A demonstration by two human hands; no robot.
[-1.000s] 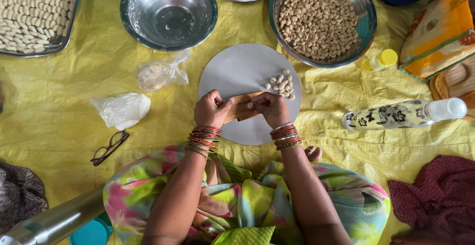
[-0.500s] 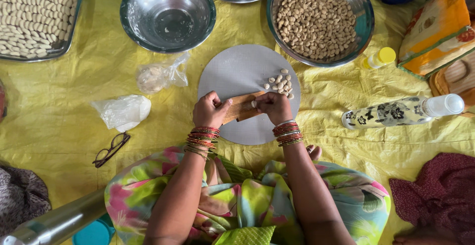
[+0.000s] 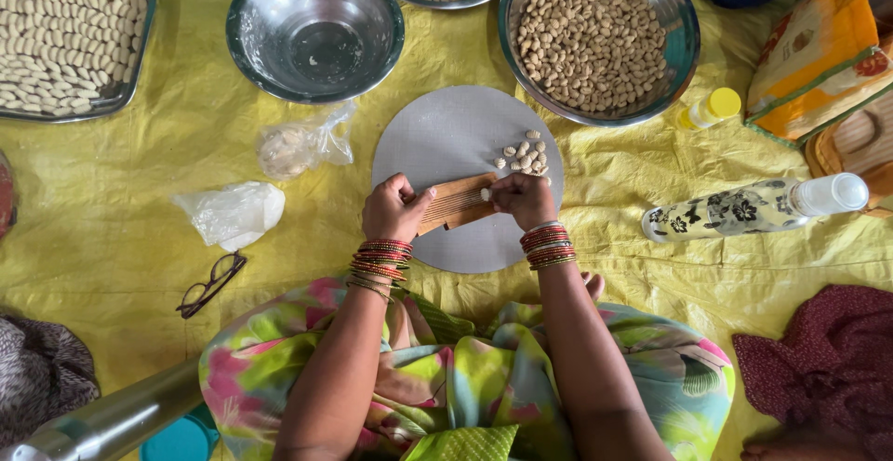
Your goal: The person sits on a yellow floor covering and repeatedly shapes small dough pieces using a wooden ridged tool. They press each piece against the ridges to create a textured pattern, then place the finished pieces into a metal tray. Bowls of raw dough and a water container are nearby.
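Bottom of frame: lap in a green/pink floral cloth (image 3: 446, 377), both forearms w/ stacks of red & gold bangles (image 3: 381, 261). Left hand (image 3: 395, 208) is closed round the left end of a ridged wooden comb-board (image 3: 456, 202), thumb on top, holding it tilted over the lower half of the round grey board (image 3: 446, 135). Right hand (image 3: 524, 199) pinches a small pale dough bit (image 3: 486, 195) against the comb's right end, fingers curled. Just above the right hand, on the grey board, a little heap of shaped pieces (image 3: 526, 154). Left-centre: spectacles (image 3: 211, 282), two clear plastic bags (image 3: 233, 212). Right-centre: floral-print bottle (image 3: 744, 208) lying on its side, small yellow-capped bottle (image 3: 709, 107). Top: empty steel bowl (image 3: 314, 28), big steel bowl of shaped pieces (image 3: 595, 38), tray of pale pieces (image 3: 65, 38) upper left. All on a yellow sheet (image 3: 139, 163).
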